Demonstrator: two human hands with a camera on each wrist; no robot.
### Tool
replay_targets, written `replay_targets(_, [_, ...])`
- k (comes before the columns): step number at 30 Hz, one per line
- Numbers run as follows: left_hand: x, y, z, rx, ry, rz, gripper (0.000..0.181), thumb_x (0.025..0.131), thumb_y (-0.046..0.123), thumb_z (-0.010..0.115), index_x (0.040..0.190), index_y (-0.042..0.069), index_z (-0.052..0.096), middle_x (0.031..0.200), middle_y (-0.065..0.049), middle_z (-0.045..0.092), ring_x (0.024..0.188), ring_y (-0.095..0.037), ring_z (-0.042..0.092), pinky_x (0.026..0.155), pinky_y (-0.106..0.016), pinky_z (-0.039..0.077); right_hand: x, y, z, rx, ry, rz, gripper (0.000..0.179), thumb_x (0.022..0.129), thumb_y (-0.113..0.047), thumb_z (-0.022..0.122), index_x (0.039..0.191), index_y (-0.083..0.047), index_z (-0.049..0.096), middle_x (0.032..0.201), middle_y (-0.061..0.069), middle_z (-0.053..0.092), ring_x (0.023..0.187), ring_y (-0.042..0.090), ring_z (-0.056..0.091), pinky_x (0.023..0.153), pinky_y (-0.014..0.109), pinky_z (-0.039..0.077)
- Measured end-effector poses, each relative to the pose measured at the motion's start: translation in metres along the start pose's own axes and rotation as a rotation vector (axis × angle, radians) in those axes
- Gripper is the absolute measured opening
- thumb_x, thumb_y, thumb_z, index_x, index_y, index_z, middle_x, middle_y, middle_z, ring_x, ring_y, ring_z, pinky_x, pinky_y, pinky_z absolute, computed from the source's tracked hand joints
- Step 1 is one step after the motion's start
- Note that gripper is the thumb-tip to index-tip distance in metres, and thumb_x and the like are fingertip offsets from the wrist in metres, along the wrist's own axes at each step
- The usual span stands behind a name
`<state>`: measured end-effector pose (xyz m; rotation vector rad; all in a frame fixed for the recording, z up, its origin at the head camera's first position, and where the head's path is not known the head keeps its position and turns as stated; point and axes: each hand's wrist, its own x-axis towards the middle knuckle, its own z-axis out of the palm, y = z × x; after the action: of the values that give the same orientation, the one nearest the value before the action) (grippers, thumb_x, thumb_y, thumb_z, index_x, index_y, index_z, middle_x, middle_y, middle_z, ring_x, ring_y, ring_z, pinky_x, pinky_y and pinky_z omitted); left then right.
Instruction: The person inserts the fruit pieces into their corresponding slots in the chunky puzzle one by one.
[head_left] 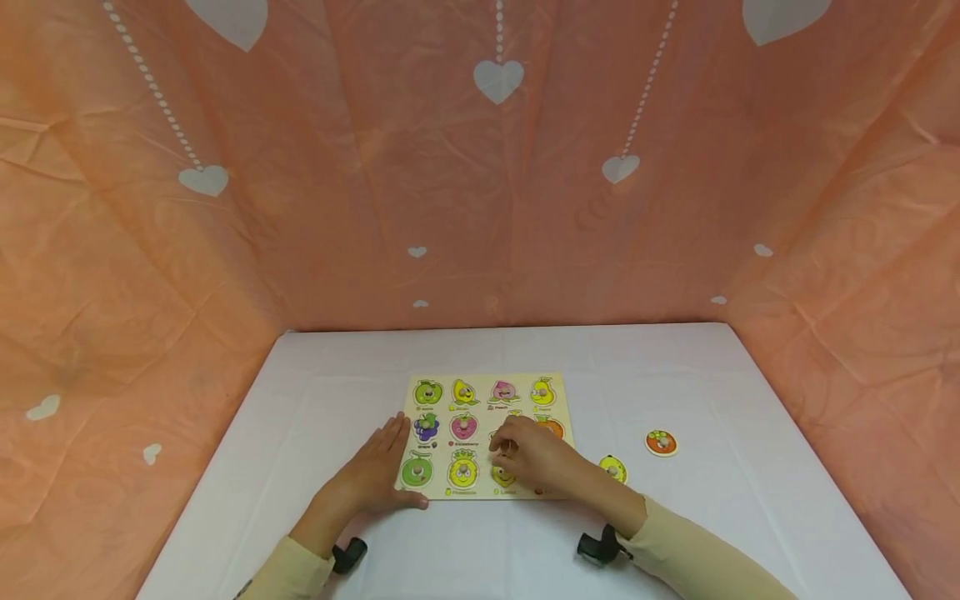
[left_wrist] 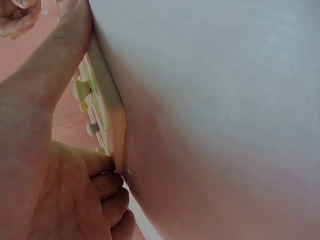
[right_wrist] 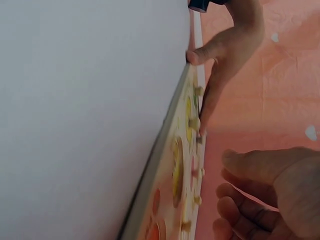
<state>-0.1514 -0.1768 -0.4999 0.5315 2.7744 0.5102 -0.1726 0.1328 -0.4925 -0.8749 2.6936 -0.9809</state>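
Observation:
A cream wooden fruit puzzle board (head_left: 441, 493) lies on the white table, its pieces fitted with small knobs. My left hand (head_left: 375, 467) rests at the board's near left corner, fingers straight along the left edge and thumb at the near edge. Over the board's right part hovers my right hand (head_left: 536, 454), fingers loosely bent; in the right wrist view this hand (right_wrist: 265, 200) is apart from the board and nothing shows between its fingers. It hides part of the middle and lower rows. A yellow lemon-like piece (head_left: 612, 468) lies right of the board, partly behind the right forearm.
A round orange-red piece (head_left: 662, 442) lies farther right on the white tablecloth (head_left: 712, 517). Orange drapes with white hearts (head_left: 498, 82) enclose the table at the back and both sides. Each wrist carries a black camera (head_left: 600, 546).

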Motion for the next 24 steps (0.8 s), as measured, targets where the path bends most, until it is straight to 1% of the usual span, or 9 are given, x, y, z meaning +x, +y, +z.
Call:
replay_targets(5, [0.0, 0.001, -0.001, -0.008, -0.002, -0.006, 0.133, 0.077, 0.051, 0.095, 0.164, -0.015, 0.02, 0.174, -0.032, 0.017, 0.163, -0.045, 0.017, 0.134, -0.057, 0.019, -0.01, 0.006, -0.011, 0.039, 0.058, 0.015, 0.009, 0.097, -0.013, 0.08, 0.105, -0.009, 0.078, 0.092, -0.01, 0.062, 0.086, 0.009, 0.056, 0.074, 0.025, 0.052])
replay_targets(8, [0.001, 0.002, -0.002, -0.015, 0.002, -0.006, 0.133, 0.077, 0.05, 0.096, 0.164, -0.015, 0.02, 0.174, -0.032, 0.017, 0.163, -0.046, 0.017, 0.134, -0.057, 0.019, -0.016, 0.011, -0.017, 0.033, 0.086, 0.03, 0.009, 0.097, -0.013, 0.08, 0.106, -0.01, 0.078, 0.092, -0.011, 0.062, 0.087, 0.01, 0.057, 0.075, 0.026, 0.053])
replay_targets(12, [0.0, 0.002, -0.002, -0.006, 0.001, -0.002, 0.134, 0.076, 0.051, 0.095, 0.164, -0.015, 0.019, 0.174, -0.032, 0.017, 0.163, -0.045, 0.017, 0.134, -0.056, 0.019, -0.024, 0.02, -0.026, -0.004, 0.131, 0.033, 0.01, 0.096, -0.013, 0.082, 0.104, -0.011, 0.077, 0.094, -0.008, 0.063, 0.087, 0.014, 0.058, 0.077, 0.027, 0.054])
replay_targets(14, [0.0, 0.001, -0.001, -0.003, 0.003, 0.003, 0.134, 0.076, 0.052, 0.095, 0.164, -0.015, 0.019, 0.174, -0.033, 0.017, 0.163, -0.046, 0.017, 0.134, -0.057, 0.02, -0.027, 0.024, -0.029, -0.007, 0.152, 0.045, 0.011, 0.094, -0.012, 0.083, 0.102, -0.011, 0.077, 0.095, -0.006, 0.065, 0.086, 0.015, 0.059, 0.077, 0.028, 0.054])
replay_targets(19, [0.0, -0.001, 0.0, -0.002, 0.005, 0.009, 0.134, 0.076, 0.052, 0.095, 0.164, -0.016, 0.02, 0.174, -0.033, 0.018, 0.163, -0.046, 0.018, 0.133, -0.057, 0.02, -0.034, 0.034, -0.036, 0.017, 0.179, 0.12, 0.012, 0.093, -0.011, 0.085, 0.103, -0.01, 0.078, 0.096, -0.007, 0.066, 0.086, 0.012, 0.058, 0.074, 0.026, 0.054])
replay_targets(21, [0.0, -0.001, 0.0, -0.009, 0.006, 0.013, 0.134, 0.076, 0.051, 0.096, 0.163, -0.016, 0.02, 0.173, -0.033, 0.018, 0.162, -0.047, 0.018, 0.133, -0.058, 0.02, -0.037, 0.038, -0.038, 0.029, 0.187, 0.131, 0.012, 0.093, -0.011, 0.085, 0.104, -0.01, 0.079, 0.094, -0.008, 0.065, 0.085, 0.01, 0.058, 0.073, 0.024, 0.053])
replay_targets(24, [0.0, 0.0, 0.0, -0.016, 0.002, 0.01, 0.134, 0.076, 0.052, 0.095, 0.163, -0.016, 0.019, 0.174, -0.033, 0.017, 0.163, -0.047, 0.017, 0.133, -0.058, 0.019, -0.043, 0.044, -0.041, 0.042, 0.202, 0.121, 0.012, 0.094, -0.01, 0.084, 0.105, -0.01, 0.079, 0.094, -0.008, 0.065, 0.085, 0.009, 0.058, 0.072, 0.023, 0.054])
